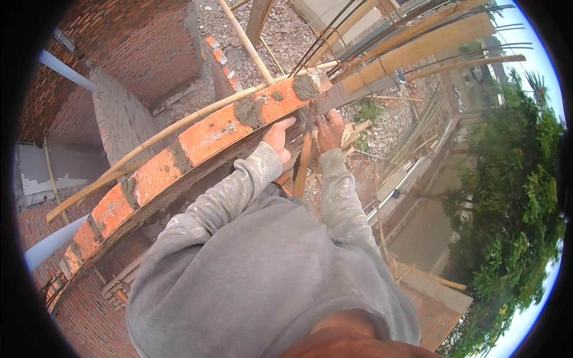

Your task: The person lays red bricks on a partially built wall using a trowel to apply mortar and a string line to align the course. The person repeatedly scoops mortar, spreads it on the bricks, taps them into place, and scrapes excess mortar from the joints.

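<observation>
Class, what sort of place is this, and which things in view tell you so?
Most likely a building site: a row of orange bricks has lumps of grey mortar on it, bare dark rods rise beyond, and broken rubble lies below.

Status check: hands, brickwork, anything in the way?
Left hand beside brick course, right hand near its end; both grips unclear. Mortar patches on top. Bamboo pole along far side, apparently clear of hands.
</observation>
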`<action>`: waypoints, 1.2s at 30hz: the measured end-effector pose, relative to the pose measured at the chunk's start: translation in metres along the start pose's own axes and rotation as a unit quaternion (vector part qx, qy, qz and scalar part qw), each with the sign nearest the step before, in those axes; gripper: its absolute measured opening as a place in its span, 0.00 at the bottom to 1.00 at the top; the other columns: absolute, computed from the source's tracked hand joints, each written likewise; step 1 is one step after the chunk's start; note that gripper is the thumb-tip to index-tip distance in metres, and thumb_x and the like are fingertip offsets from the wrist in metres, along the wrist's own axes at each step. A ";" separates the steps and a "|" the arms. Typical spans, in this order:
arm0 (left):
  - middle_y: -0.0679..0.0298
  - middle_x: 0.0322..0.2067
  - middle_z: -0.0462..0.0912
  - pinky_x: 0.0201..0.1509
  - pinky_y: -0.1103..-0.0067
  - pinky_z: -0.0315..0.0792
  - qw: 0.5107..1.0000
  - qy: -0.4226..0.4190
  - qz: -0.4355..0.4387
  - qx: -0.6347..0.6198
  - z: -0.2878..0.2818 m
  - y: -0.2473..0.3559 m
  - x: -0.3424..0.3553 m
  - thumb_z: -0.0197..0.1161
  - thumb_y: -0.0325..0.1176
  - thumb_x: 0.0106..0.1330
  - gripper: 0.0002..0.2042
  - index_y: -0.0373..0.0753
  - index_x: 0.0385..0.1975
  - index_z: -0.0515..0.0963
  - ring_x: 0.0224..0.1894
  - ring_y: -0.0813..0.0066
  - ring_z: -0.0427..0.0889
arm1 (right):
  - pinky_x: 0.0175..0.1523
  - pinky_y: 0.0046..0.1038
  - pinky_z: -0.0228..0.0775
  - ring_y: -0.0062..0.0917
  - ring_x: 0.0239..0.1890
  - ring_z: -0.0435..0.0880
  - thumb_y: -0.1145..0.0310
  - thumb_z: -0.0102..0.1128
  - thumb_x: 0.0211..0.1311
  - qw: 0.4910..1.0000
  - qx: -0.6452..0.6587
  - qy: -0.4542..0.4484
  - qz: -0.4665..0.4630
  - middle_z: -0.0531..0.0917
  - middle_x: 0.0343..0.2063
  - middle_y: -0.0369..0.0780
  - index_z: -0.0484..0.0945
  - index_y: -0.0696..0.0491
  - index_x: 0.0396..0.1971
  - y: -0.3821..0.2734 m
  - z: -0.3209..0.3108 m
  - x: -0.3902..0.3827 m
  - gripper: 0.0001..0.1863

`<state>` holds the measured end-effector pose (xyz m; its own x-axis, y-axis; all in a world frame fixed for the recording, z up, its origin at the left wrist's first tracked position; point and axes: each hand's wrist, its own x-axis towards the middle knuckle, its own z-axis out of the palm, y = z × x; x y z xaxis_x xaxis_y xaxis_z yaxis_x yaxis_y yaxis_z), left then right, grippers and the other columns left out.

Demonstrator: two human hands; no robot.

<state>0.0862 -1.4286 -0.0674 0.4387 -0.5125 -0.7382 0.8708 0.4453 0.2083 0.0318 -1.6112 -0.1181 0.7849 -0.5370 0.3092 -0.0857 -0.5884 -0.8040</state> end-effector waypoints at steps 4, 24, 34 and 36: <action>0.66 0.45 0.87 0.53 0.65 0.81 0.998 0.032 0.051 0.004 0.008 -0.011 0.019 0.70 0.34 0.71 0.10 0.44 0.49 0.82 0.46 0.69 0.86 | 0.42 0.34 0.77 0.31 0.34 0.88 0.75 0.63 0.64 0.996 -0.061 0.022 -0.069 0.90 0.35 0.44 0.86 0.58 0.43 0.013 0.003 0.017 0.09; 0.64 0.38 0.84 0.50 0.68 0.78 0.994 -0.045 0.097 -0.033 0.005 -0.023 0.059 0.63 0.32 0.72 0.07 0.41 0.47 0.81 0.42 0.68 0.83 | 0.44 0.43 0.76 0.48 0.37 0.87 0.70 0.58 0.63 0.995 -0.050 0.075 0.031 0.87 0.31 0.50 0.86 0.55 0.38 0.029 0.031 0.030 0.09; 0.56 0.52 0.83 0.64 0.61 0.78 0.993 -0.092 0.070 -0.011 -0.011 -0.019 0.091 0.57 0.32 0.75 0.14 0.34 0.56 0.77 0.56 0.58 0.83 | 0.40 0.30 0.74 0.23 0.32 0.82 0.67 0.68 0.64 0.963 0.166 0.064 0.202 0.87 0.31 0.38 0.87 0.57 0.38 0.009 0.019 0.035 0.09; 0.56 0.54 0.82 0.65 0.63 0.78 0.990 -0.127 0.058 -0.002 -0.016 -0.017 0.089 0.58 0.28 0.74 0.14 0.33 0.57 0.77 0.56 0.61 0.83 | 0.38 0.21 0.73 0.13 0.31 0.80 0.70 0.71 0.66 0.949 0.239 0.095 0.182 0.87 0.30 0.33 0.87 0.57 0.38 -0.003 0.018 0.034 0.06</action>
<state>0.1066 -1.4706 -0.1467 0.5775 -0.6261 -0.5238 0.8109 0.5142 0.2793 0.0699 -1.6171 -0.1135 0.6280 -0.7781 0.0157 -0.0059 -0.0249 -0.9997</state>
